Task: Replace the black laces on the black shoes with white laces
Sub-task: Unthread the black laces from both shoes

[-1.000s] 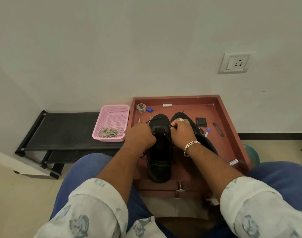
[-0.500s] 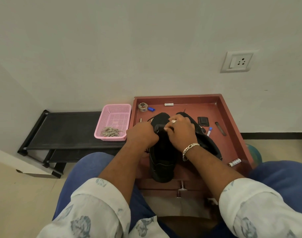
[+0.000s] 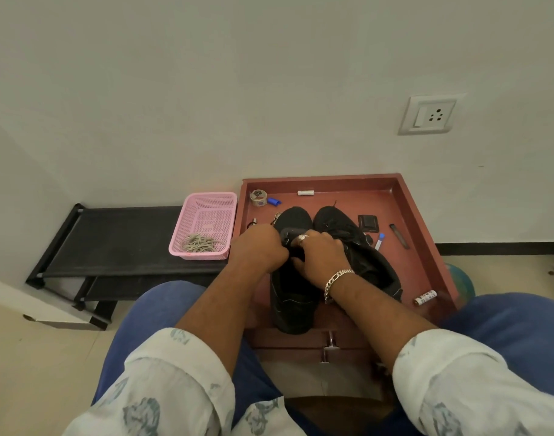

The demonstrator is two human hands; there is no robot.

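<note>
Two black shoes lie side by side on a red-brown tray table (image 3: 420, 215), toes toward the wall. Both my hands work on the lacing area of the left shoe (image 3: 293, 297). My left hand (image 3: 258, 251) is curled at its left side. My right hand (image 3: 319, 258), with a ring and a bracelet, grips the tongue and the lace area. My fingers hide the black lace. The right shoe (image 3: 363, 256) lies partly under my right wrist. A bundle of pale laces (image 3: 200, 242) sits in a pink basket (image 3: 206, 206) to the left.
Small items lie on the tray: a tape roll (image 3: 258, 197), a blue cap (image 3: 274, 201), a white tube (image 3: 305, 192), a black wallet (image 3: 368, 222), a pen (image 3: 399, 236), another tube (image 3: 425, 298). A black low rack (image 3: 118, 234) holds the basket. My blue-clad knees frame the tray.
My hands have moved slightly toward the toe of the left shoe, and my right hand now covers more of the tongue. The shoes have stayed in place.
</note>
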